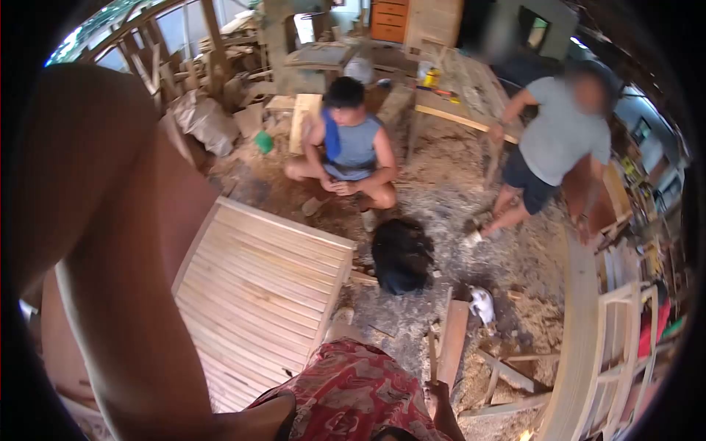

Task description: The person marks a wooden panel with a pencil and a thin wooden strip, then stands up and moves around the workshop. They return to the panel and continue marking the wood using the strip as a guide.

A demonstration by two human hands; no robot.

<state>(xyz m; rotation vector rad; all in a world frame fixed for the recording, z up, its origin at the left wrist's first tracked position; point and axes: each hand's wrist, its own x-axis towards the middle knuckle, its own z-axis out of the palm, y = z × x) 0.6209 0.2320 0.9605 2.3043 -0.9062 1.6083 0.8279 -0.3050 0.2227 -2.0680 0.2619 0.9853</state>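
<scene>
My left arm point(125, 242) is raised close to the camera and fills the left side of the head view. Its hand is out of sight. At the bottom, beside the red patterned shirt point(353, 389), my right hand point(439, 397) is closed around a thin wooden stick point(432, 356) that points up. A reddish wooden board point(453, 334) lies just beyond that hand. Below my left arm, a large slatted wooden panel point(257, 283) lies in front of me.
One person point(353, 147) squats behind the panel; another person point(562, 125) leans by a wooden workbench point(467, 84). A black bundle point(402, 256), a small white thing point(482, 305) and wood shavings lie on the floor. Long planks point(577, 331) and wooden frames point(625, 323) stand at right.
</scene>
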